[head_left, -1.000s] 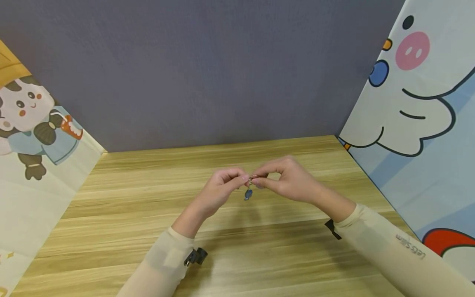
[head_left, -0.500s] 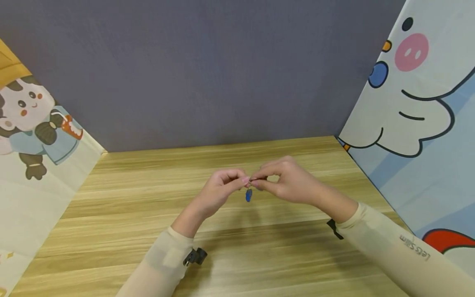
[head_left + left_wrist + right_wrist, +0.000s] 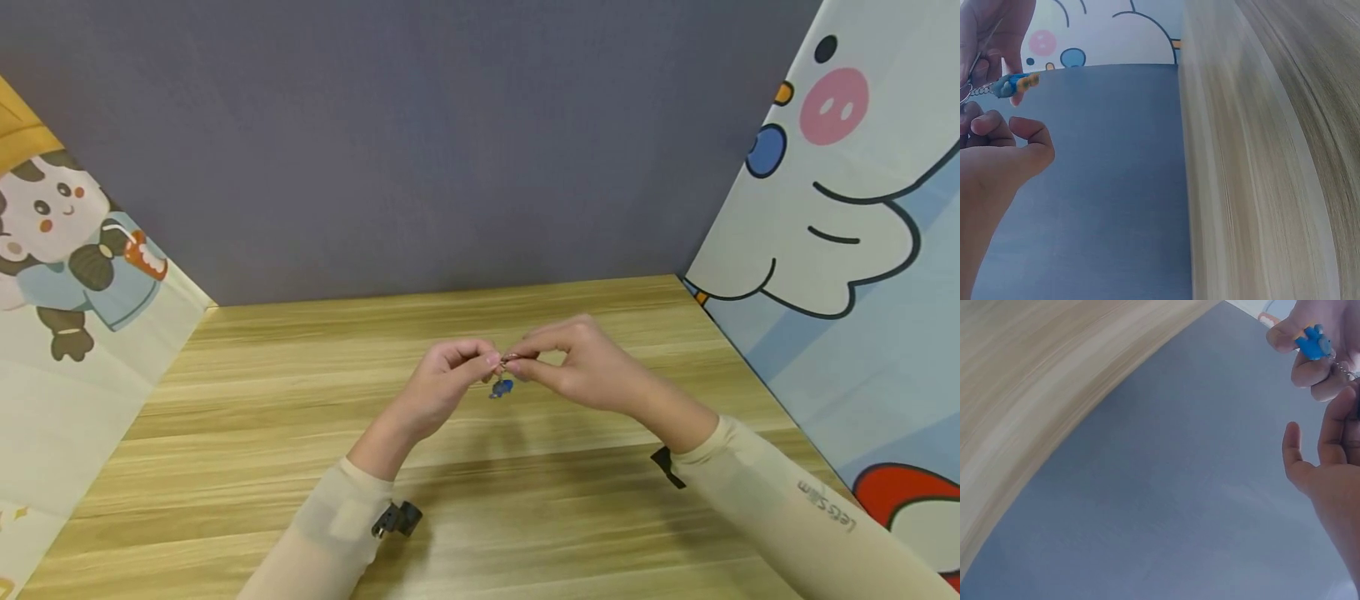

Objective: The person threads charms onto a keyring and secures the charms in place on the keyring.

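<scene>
Bright, even light; soft shadows under the arms; wrist views blurred.

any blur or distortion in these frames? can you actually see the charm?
Head view: sharp, soft shadows under the arms on the table, blue charm tiny between left hand and right hand. Left wrist view: table smeared, edges bent by the lens. Right wrist view: charm clear at the corner, table curved.

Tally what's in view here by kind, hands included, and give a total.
Hands: 2, left hand and right hand, both pinching the ring
Rings: 1
Blue charms: 1, charm hanging from the ring by a short chain
Tables: 1, table
Total: 5
</scene>
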Tool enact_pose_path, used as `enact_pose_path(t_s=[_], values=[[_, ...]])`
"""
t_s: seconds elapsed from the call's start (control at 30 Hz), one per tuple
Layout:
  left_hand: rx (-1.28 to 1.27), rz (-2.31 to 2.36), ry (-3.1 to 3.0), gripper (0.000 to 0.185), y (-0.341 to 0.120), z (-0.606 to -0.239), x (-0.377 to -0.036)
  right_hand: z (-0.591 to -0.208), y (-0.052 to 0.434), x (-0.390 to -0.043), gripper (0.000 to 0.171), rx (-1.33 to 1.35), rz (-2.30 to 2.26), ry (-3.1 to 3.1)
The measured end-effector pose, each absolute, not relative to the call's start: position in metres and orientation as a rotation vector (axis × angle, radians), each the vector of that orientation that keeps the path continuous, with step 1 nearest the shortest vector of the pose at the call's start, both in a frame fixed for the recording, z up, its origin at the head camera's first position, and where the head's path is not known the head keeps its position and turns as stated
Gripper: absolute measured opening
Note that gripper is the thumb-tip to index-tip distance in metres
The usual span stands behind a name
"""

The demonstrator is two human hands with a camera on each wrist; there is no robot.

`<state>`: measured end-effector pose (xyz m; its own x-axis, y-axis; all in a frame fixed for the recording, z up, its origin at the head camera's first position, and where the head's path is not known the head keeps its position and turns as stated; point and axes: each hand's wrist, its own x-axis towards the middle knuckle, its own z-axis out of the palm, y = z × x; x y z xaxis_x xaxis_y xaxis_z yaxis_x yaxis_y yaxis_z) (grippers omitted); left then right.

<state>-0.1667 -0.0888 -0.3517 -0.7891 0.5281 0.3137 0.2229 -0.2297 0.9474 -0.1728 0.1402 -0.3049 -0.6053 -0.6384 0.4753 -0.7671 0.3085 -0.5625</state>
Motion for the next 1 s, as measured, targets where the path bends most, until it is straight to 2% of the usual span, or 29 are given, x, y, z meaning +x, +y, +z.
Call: enact_pose_path(t_s=[0.43, 1.0], values=[[0.922, 2.169, 1.704, 0.023, -0.0901, -0.3537, -0.1678, -0.3088, 0.1396, -0.1712, 0.011, 1.159, 1.425, -2.499], [0.947, 2.166, 1.617, 0.028, -0.0926, -0.3550, -0.1674, -0.3117, 0.1410, -0.1732, 0.015, 1.320, 1.554, -2.357]])
